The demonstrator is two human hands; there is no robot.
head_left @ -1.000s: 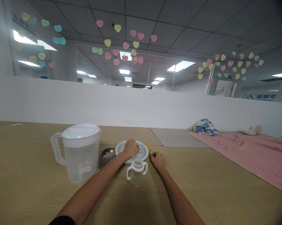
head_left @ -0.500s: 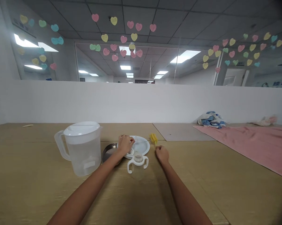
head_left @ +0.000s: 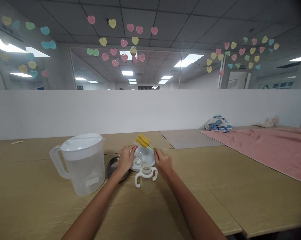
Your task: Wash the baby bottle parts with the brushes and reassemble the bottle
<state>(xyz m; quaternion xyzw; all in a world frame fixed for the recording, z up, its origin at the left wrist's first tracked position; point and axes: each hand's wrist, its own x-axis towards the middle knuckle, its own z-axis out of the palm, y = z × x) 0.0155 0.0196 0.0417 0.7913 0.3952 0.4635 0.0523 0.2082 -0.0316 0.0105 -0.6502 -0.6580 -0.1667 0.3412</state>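
Observation:
My right hand [head_left: 164,161] is closed round the thin green handle of a yellow sponge brush [head_left: 142,140], whose head points left over the white plate [head_left: 150,161]. My left hand [head_left: 126,157] pinches a small clear piece [head_left: 135,142], perhaps a bottle cap, close to the sponge; the fingers partly hide it. A white ring-shaped bottle part [head_left: 137,162] lies on the plate. In front of the plate, a clear baby bottle [head_left: 146,180] with two white handles stands upright, its mouth uncovered. A round metal dish [head_left: 112,168] sits partly behind my left wrist.
On the left stands a large clear pitcher [head_left: 84,166] with a white lid. A pink cloth [head_left: 265,150] covers the right side of the table, with a crumpled blue and white cloth [head_left: 218,124] at its back edge. A white wall [head_left: 115,110] bounds the table.
My right hand has lifted the sponge brush from the right of the plate and brought it left beside my left hand. The view has turned slightly to the right.

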